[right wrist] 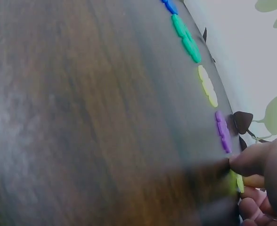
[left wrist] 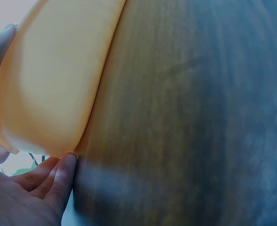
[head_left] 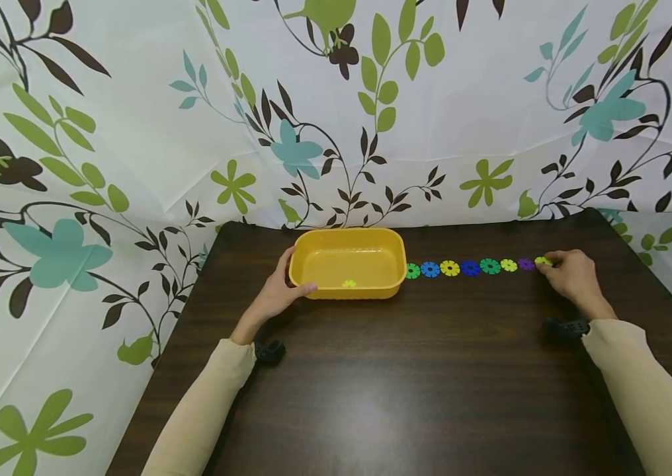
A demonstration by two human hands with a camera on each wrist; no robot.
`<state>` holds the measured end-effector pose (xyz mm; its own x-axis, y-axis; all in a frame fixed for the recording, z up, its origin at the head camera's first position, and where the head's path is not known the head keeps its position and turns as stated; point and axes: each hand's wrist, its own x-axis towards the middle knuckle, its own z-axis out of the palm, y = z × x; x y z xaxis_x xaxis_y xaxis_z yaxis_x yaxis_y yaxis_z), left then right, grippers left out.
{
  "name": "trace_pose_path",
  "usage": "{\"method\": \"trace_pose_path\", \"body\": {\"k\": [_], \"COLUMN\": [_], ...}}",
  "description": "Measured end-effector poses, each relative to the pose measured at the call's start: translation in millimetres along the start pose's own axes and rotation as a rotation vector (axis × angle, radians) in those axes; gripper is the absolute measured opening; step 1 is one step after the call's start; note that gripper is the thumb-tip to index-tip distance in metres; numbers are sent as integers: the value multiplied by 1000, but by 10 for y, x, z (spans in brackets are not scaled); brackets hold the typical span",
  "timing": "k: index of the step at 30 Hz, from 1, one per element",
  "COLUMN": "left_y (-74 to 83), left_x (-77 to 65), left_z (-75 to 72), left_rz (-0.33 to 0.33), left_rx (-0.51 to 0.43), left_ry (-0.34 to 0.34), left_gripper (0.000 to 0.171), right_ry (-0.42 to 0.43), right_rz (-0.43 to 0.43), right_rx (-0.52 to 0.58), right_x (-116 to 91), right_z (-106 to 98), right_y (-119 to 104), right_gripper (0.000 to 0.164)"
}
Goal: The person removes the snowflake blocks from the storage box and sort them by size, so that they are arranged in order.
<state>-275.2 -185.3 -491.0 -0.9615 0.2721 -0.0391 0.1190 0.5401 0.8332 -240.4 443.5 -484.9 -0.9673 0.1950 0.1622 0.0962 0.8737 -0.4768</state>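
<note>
My left hand grips the yellow plastic tub at its left end, with the thumb over the front rim and the fingers along the side. Inside the tub, near its front wall, lies one small yellow flower-shaped disc. At the far right, my right hand pinches a yellow-green flower disc by its edge, low at the tabletop. Just left of it lies a purple disc. In the right wrist view the fingers partly hide the pinched disc.
Several notched discs run in a row from the tub's right side: green, blue, yellow, dark blue, green and yellow. The dark wooden table ends at a leaf-patterned cloth behind.
</note>
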Motion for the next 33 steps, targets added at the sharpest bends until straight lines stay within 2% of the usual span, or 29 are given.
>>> {"method": "trace_pose_path", "body": {"k": [5, 10, 13, 20, 23, 25, 30, 33], "left_y": [-190, -155, -105, -262, -320, -298, -185, -162], "left_x": [117, 106, 75, 159, 191, 176, 106, 88], "left_z": [8, -3, -12, 5, 14, 13, 2, -2], "left_rz": [7, 23, 28, 38, 25, 30, 61, 71], "left_rx": [8, -7, -27, -4, -22, -31, -17, -16], "left_ry": [-1, -13, -5, 0, 5, 1, 1, 5], "left_gripper": [123, 123, 122, 122, 124, 123, 123, 123], "right_ry": [28, 138, 184, 230, 208, 176, 37, -78], "right_rz": [43, 28, -22, -201, -292, -348, -461, -520], "right_rx": [22, 92, 118, 184, 210, 227, 255, 254], "right_x": [-20, -78, -96, -152, -170, -175, -165, -142], "right_z": [-13, -38, -48, 26, 110, 184, 415, 553], "right_y": [-24, -212, -452, -1204, -1536, -1737, -2168, -2398], "right_gripper": [49, 54, 53, 47, 44, 42, 43, 45]}}
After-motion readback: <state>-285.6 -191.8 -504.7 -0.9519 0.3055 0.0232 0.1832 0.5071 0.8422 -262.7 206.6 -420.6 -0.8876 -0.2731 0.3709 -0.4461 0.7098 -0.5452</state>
